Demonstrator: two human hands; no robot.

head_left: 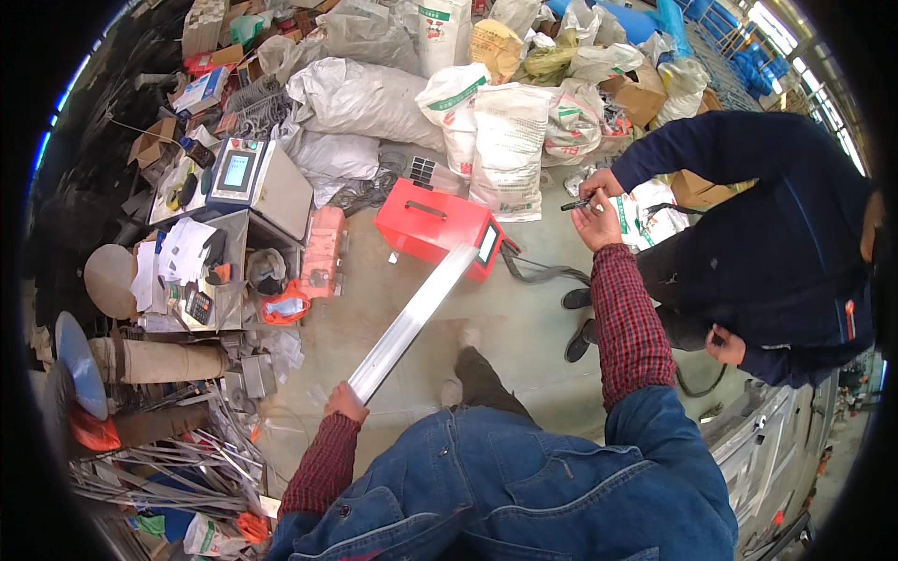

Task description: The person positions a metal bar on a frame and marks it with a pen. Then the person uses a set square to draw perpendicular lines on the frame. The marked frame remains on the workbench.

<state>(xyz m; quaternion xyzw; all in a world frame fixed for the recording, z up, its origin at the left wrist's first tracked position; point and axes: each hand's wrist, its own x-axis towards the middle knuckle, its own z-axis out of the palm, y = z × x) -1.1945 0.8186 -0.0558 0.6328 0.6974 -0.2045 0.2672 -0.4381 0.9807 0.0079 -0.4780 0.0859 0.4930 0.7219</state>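
Observation:
My left hand [346, 404] is closed around the near end of a long silver metal profile [412, 318]. The profile slants away from me, and its far end overlaps the front of a red metal box [432, 224] with a black handle and a small display. Out to the right, my right hand [599, 226] is raised with its fingers bent around a small black pen-like thing [572, 205]. A co-worker's hand [603, 182] is at the same thing, touching or nearly touching my fingers. The co-worker's other hand [725, 348] hangs lower, around something dark.
White sacks [510, 145] are heaped behind the red box. A control unit with a screen [238, 171] and a paper-covered bench [187, 252] stand left. Metal strips [178, 477] lie at lower left. Black cables [543, 273] run from the box toward the co-worker [776, 243].

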